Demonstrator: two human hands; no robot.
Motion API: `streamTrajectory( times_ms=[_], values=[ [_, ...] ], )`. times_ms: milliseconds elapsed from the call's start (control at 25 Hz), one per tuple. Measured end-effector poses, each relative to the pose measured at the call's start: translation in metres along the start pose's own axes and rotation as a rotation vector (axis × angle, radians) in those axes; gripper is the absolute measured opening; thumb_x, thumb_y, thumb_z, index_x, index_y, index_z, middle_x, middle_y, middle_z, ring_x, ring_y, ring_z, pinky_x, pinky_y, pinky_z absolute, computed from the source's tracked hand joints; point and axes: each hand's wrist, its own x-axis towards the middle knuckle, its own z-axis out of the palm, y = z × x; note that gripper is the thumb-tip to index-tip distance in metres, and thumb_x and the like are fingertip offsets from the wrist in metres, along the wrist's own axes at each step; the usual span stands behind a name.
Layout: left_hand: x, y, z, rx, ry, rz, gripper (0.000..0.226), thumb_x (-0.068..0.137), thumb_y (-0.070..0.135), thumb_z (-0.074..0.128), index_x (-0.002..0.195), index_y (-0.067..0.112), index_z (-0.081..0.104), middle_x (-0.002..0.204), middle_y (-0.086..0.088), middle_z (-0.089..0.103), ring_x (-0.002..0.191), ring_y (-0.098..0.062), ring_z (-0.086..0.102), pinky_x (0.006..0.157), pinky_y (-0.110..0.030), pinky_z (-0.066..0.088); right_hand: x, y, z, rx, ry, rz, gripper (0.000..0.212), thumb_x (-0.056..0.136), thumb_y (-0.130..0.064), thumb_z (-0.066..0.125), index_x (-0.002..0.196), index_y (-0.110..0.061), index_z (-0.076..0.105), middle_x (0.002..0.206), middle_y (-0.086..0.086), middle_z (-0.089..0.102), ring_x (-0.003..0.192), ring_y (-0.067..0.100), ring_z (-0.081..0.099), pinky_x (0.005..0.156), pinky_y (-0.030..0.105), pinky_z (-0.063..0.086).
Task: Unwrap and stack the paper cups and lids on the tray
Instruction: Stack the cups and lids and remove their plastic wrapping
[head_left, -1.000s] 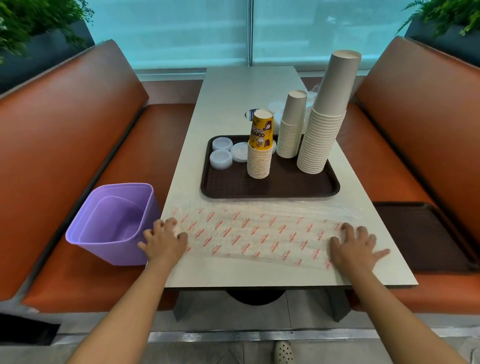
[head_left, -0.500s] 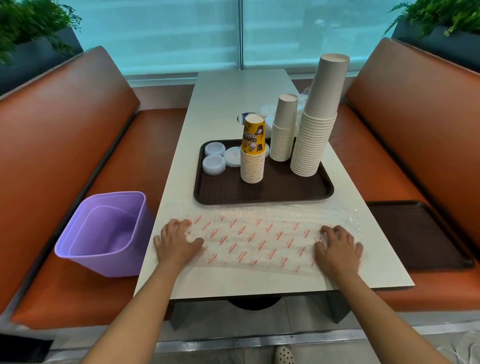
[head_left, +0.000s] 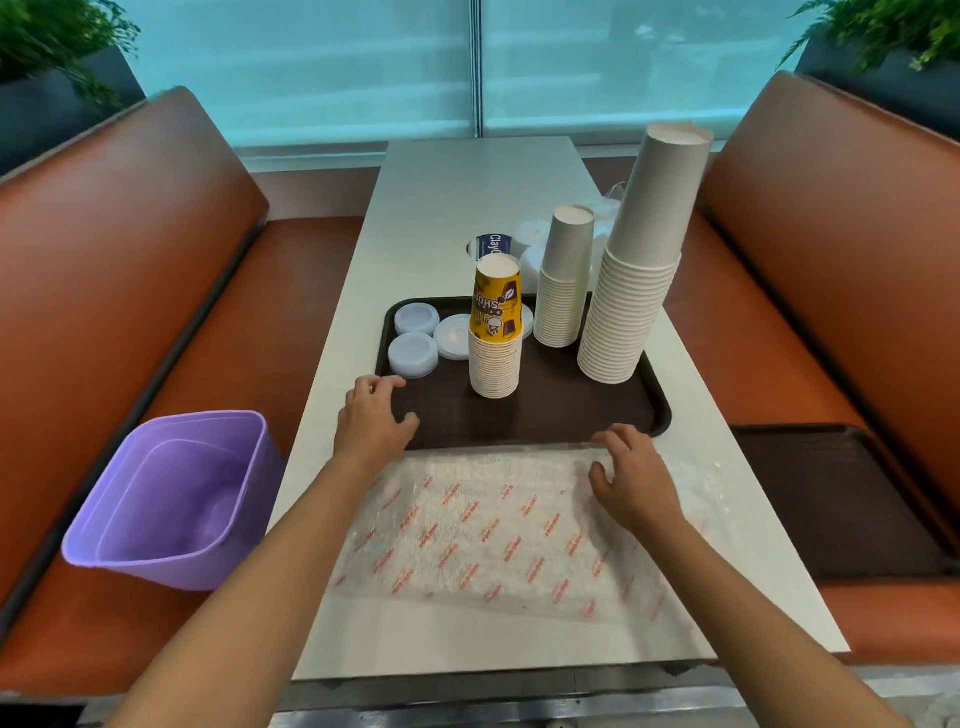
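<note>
A dark brown tray (head_left: 550, 415) on the white table carries three upside-down cup stacks: a short one topped by a yellow printed cup (head_left: 495, 332), a middle white stack (head_left: 563, 283) and a tall white stack (head_left: 636, 270). White lids (head_left: 414, 340) lie in the tray's left corner. A clear plastic wrapper with red print (head_left: 498, 525) lies flat in front of the tray. My left hand (head_left: 371, 421) rests with curled fingers on the tray's near left corner. My right hand (head_left: 626, 475) lies on the wrapper's far edge, fingers bent, just short of the tray.
A purple bin (head_left: 171, 499) stands on the left orange bench. A second dark tray (head_left: 831, 499) lies on the right bench. More lids and a blue-labelled packet (head_left: 491, 245) sit on the table (head_left: 467, 176) behind the tray.
Both hands have moved forward from the wrapper's two ends: the left onto the tray's near left corner, the right to the wrapper's far edge. The view has come closer to the table.
</note>
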Motion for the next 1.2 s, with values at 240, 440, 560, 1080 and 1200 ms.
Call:
streamTrajectory(
  times_ms=[240,440,560,1080,1200],
  values=[
    [0.075,0.022,0.027,0.007,-0.086,-0.061,0.074,0.083,0.032,0.069,0.144,0.023,0.027,0.147,-0.008,0.023,0.133,-0.028,0.032,0.104,-0.041,0.038,0.071,-0.004,0.017,-0.018,-0.145,-0.109,0.035,0.092,-0.027,0.052,0.125,-0.016,0.057,0.131,0.003,0.051,0.119,0.022,0.045,0.101,0.034,0.038],
    [0.125,0.027,0.043,0.176,-0.061,-0.066,0.087,0.077,0.039,0.073,0.145,0.024,0.022,0.148,-0.011,0.024,0.135,-0.03,0.027,0.106,-0.043,0.034,0.089,0.005,0.031,0.007,-0.184,-0.067,0.039,0.09,-0.031,0.053,0.129,-0.026,0.055,0.142,-0.004,0.043,0.132,0.017,0.035,0.113,0.037,0.021],
    [0.142,0.024,0.046,0.264,-0.181,-0.171,0.09,0.075,0.043,0.073,0.146,0.022,0.023,0.144,-0.014,0.033,0.13,-0.032,0.036,0.102,-0.044,0.039,0.091,0.008,0.032,0.039,-0.156,-0.058,0.039,0.088,-0.033,0.056,0.127,-0.029,0.056,0.141,-0.007,0.042,0.132,0.015,0.034,0.112,0.034,0.017],
    [0.061,0.032,0.052,0.107,-0.394,-0.323,0.062,0.096,0.039,0.042,0.15,0.027,0.015,0.152,-0.013,0.02,0.137,-0.035,0.02,0.108,-0.048,0.027,0.091,0.006,0.029,0.041,-0.188,-0.052,0.037,0.089,-0.035,0.054,0.126,-0.028,0.056,0.141,-0.005,0.042,0.134,0.017,0.032,0.114,0.037,0.017],
    [0.042,0.045,0.053,0.0,-0.381,-0.366,0.063,0.093,0.025,0.047,0.15,0.023,0.019,0.15,-0.014,0.024,0.135,-0.032,0.028,0.106,-0.042,0.032,0.092,0.002,0.026,0.088,-0.217,-0.028,0.034,0.09,-0.038,0.055,0.122,-0.027,0.059,0.137,-0.004,0.046,0.132,0.018,0.034,0.112,0.038,0.019]
  ],
)
